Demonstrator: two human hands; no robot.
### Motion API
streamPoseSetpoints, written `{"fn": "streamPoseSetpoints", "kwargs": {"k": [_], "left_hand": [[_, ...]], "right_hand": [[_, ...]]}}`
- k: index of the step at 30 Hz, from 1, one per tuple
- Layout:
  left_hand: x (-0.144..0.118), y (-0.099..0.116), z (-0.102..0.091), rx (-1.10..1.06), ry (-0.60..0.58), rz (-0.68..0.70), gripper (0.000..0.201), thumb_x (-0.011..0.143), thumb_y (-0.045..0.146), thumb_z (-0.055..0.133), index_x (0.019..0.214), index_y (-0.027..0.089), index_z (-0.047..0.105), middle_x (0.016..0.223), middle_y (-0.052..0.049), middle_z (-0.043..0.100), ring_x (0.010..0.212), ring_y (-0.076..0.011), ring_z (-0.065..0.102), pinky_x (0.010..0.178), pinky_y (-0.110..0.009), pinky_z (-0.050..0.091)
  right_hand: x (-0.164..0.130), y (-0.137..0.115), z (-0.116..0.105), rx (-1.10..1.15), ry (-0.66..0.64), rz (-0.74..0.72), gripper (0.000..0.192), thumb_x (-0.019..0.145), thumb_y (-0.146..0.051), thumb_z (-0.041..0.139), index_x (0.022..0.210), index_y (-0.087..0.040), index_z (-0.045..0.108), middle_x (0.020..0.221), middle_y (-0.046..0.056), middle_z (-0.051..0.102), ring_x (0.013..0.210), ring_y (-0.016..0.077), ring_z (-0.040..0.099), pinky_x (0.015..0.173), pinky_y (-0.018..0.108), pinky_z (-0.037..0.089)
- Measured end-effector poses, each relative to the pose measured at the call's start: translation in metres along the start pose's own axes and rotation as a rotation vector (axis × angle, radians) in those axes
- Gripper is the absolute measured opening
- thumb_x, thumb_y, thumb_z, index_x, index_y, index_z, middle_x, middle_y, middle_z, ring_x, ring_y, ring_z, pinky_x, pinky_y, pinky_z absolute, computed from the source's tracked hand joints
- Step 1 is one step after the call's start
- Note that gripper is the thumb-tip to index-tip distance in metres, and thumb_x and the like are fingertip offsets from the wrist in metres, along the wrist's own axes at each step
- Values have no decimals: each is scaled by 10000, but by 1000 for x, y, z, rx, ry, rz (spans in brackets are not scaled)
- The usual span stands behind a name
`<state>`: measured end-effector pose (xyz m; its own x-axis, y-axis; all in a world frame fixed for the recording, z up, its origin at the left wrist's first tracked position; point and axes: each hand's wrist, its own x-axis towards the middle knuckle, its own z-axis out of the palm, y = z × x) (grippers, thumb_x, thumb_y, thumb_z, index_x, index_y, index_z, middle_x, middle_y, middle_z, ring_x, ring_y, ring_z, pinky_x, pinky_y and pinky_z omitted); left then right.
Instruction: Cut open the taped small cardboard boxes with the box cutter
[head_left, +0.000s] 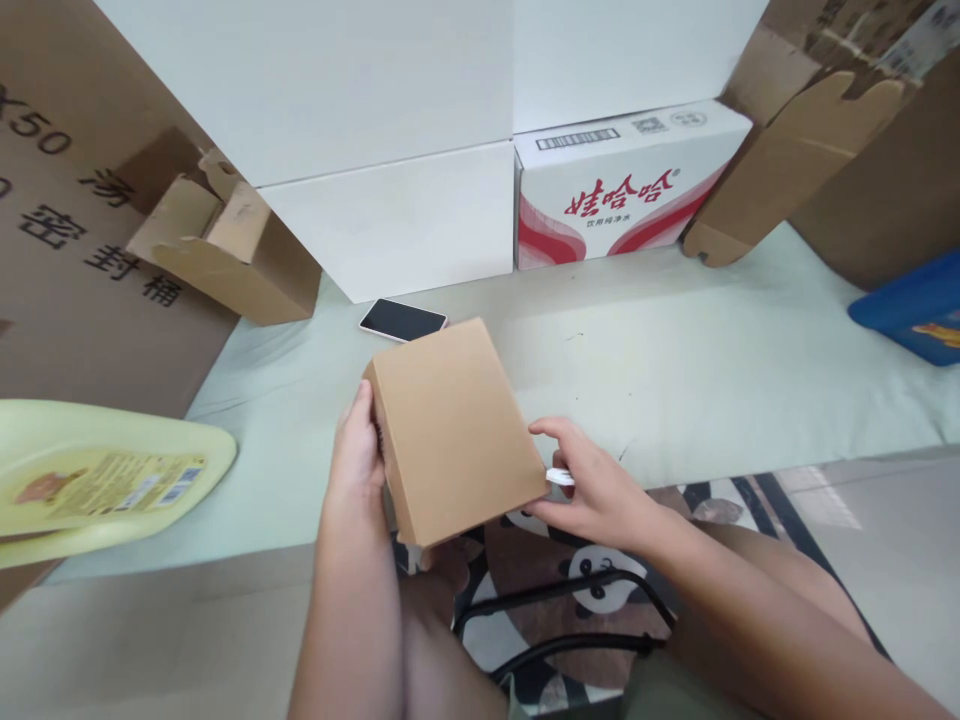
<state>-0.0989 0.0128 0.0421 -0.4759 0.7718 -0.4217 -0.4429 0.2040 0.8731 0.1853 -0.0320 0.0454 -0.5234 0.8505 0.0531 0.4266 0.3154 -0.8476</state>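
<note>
A plain brown cardboard box (461, 430) is held tilted above the near edge of the cloth-covered surface. My left hand (358, 440) grips its left side, thumb along the upper edge and the other fingers hidden behind and below. At the lower right corner of the box is my right hand (589, 485), fingers curled around a small white object (559, 477) whose kind I cannot make out. Its index finger points toward the box's right edge. A dark-screened phone (403, 320) lies flat just behind the box.
A white carton with red print (630, 190) stands at the back beside plain white boxes (390, 220). Opened brown cartons (255, 250) flank them. A yellow bottle (112, 480) lies at left, a blue container (915, 310) at right. The pale green cloth (675, 350) covers the surface.
</note>
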Motion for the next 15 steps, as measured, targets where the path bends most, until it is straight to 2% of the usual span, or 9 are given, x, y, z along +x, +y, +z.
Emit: {"fn": "streamPoseSetpoints", "kwargs": {"k": [2,4,8,10,15], "left_hand": [[-4,0,0,30,33,9,313,884,487,719,956,184,747,831,-57,767,663,-197,705,626,-311,612],[-8,1,0,48,19,50,290,869,471,750,962,197,742,835,-46,764,688,-200,711,654,-311,617],[-15,2,1,81,51,123,322,822,498,803,957,215,728,825,-21,745,666,-187,687,637,-300,604],[-16,3,1,104,59,179,362,778,516,839,935,213,717,822,-14,736,659,-174,670,620,-280,586],[-20,5,2,130,-26,340,463,690,566,889,926,217,697,818,-10,719,677,-169,657,618,-256,552]], "right_hand": [[0,1,0,8,15,11,655,818,-222,747,1401,-245,451,1371,147,634,878,203,679,782,384,608],[0,1,-1,-1,37,10,671,820,-240,761,1418,-254,457,1448,166,609,927,214,708,790,385,621],[0,4,2,-129,31,15,678,790,-284,806,1410,-273,532,1604,191,511,1087,291,746,823,428,645],[0,6,3,-210,46,38,639,802,-325,801,1394,-262,569,1610,200,512,1139,336,749,853,474,651],[-2,12,0,-288,85,33,642,855,-442,763,1434,-243,572,1574,222,565,1220,395,734,919,549,648]]}}
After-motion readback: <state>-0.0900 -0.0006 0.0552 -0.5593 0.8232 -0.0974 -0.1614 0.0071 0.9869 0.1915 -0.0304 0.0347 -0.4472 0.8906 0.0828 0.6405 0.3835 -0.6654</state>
